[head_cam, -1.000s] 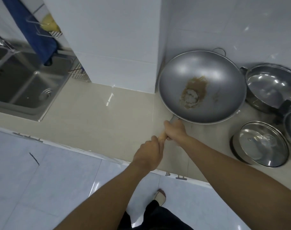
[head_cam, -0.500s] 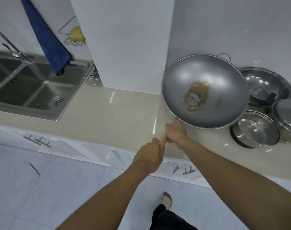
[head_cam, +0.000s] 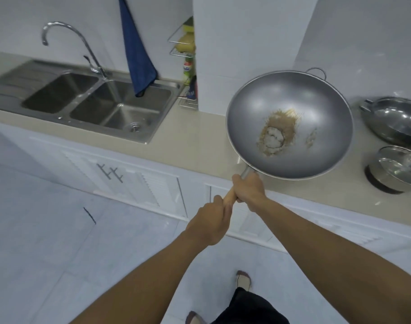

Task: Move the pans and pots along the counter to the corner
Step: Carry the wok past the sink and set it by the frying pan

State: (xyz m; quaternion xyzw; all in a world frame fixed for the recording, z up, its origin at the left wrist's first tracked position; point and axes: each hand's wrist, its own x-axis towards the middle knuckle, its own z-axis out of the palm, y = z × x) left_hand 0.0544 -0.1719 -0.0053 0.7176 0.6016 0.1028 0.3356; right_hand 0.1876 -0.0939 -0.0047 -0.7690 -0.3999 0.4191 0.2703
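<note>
Head view. A large grey wok [head_cam: 291,123] is held over the beige counter [head_cam: 188,146], near its front edge and just right of the white tiled pillar [head_cam: 242,43] that stands at the counter's back. The wok's long axis runs from its wooden handle [head_cam: 230,197], which points toward the person and out past the front edge of the counter, up and to the right to a small metal loop handle [head_cam: 316,72] facing the back wall. The open bowl is tilted toward the camera; a brown and white residue [head_cam: 277,134] sits near its centre.

Both hands are clamped on the handle in line: the right hand [head_cam: 249,190] wraps the end next to the bowl, and the left hand [head_cam: 211,224] wraps the outer end, just behind it.

To the right, at the frame edge, a steel pot [head_cam: 396,118] stands toward the back of the counter and a lidded pot [head_cam: 396,169] sits nearer the front; both are apart from the wok. To the left, a double sink [head_cam: 94,104] is set into the counter, with a tap [head_cam: 66,40] and a blue towel [head_cam: 135,50] hanging behind it.
</note>
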